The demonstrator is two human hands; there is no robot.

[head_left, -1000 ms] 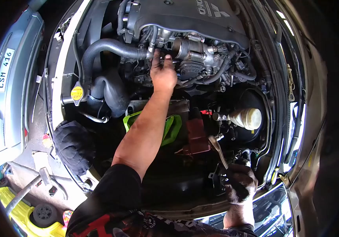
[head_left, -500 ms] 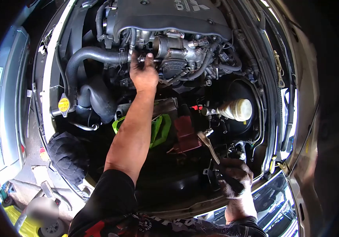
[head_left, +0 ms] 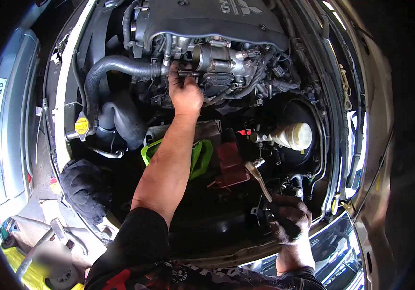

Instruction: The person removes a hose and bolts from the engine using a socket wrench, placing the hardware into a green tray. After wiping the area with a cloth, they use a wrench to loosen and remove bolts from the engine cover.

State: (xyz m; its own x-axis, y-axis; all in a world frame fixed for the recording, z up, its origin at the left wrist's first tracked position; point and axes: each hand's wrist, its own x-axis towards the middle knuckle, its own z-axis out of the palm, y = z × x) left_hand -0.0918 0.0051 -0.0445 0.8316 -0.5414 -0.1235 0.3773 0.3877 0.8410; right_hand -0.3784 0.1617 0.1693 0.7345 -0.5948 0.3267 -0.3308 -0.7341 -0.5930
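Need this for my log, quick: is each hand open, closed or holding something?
Left hand: in among the engine parts; its grip cannot be told.
Right hand: closed around a ratchet wrench.

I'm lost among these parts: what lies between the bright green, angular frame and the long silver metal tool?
In the head view, a dark red, boxy part lies between the frame and the tool.

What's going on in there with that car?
Someone is working on a dark plastic-and-metal car engine. Their bare left hand reaches in among its parts, beside a round, open silver metal pipe; exactly what it touches is hidden. Their bare right hand grips a silvery, ratchet-like metal tool by its dark handle, apart from the left hand.
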